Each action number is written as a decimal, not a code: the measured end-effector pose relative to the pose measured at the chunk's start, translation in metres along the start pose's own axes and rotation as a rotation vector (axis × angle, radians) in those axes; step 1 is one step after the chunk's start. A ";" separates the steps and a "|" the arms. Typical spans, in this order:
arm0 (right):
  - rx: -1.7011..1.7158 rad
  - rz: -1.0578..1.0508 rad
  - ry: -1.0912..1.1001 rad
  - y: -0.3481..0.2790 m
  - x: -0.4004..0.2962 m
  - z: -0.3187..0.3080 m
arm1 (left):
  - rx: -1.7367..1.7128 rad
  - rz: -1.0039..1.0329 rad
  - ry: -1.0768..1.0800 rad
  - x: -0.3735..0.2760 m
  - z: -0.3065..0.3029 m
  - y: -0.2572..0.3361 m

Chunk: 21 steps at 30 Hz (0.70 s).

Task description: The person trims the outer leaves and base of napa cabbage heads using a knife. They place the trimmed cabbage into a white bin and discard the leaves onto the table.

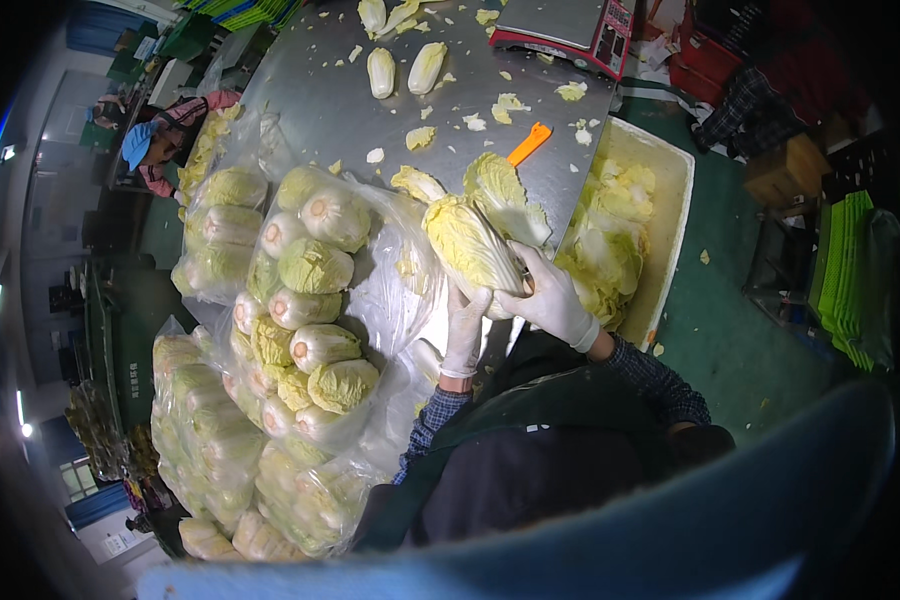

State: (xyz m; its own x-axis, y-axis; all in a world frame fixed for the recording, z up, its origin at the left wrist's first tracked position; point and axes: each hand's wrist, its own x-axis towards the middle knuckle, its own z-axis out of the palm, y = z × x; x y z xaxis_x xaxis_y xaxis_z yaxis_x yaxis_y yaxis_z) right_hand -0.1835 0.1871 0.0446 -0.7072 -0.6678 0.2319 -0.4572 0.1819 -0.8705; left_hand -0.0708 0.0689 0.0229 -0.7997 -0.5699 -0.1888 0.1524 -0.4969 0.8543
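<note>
My left hand (465,330), in a white glove, supports the base end of a napa cabbage (469,244) whose leafy end points away from me. On the cabbage's right side near the base lies my gloved right hand (559,296), with fingers and thumb around it. A dark thing shows between those fingers, too small to name. Loose outer leaves (502,191) touch the cabbage on the metal table (315,90). Beyond them lies an orange-handled tool (530,144). To the left, an open plastic bag holds several napa cabbages (326,349).
A foam box (675,247) of trimmed cabbage leaves stands at the table's right edge. A red digital scale (555,34) sits at the far right. Small cabbages (426,67) and scraps lie farther back. More filled bags (206,427) crowd the left, where a person in a blue cap (141,144) bends over.
</note>
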 end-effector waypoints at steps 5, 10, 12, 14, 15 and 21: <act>-0.019 0.056 -0.003 0.000 -0.002 0.006 | 0.041 0.084 -0.002 0.001 -0.006 -0.008; 0.027 0.050 0.030 0.012 -0.007 0.012 | 0.085 0.054 0.086 0.001 0.000 -0.002; 0.065 0.010 0.047 0.010 -0.005 0.010 | 0.094 0.027 0.095 0.002 -0.004 -0.003; 0.157 0.216 -0.053 0.001 -0.002 0.000 | 0.088 -0.015 0.097 0.004 -0.012 -0.006; 0.201 0.321 -0.100 -0.004 0.000 -0.008 | 0.048 -0.037 0.054 0.003 -0.012 -0.003; 0.268 0.307 0.054 0.054 0.015 -0.036 | -0.640 -0.313 -0.069 -0.014 -0.061 -0.026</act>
State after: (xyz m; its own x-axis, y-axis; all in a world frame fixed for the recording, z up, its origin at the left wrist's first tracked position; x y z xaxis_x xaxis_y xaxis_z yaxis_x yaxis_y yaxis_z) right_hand -0.2376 0.2128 0.0165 -0.8196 -0.5715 -0.0401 -0.0687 0.1675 -0.9835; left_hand -0.0286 0.0501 -0.0261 -0.8934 -0.3055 -0.3293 0.2036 -0.9289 0.3094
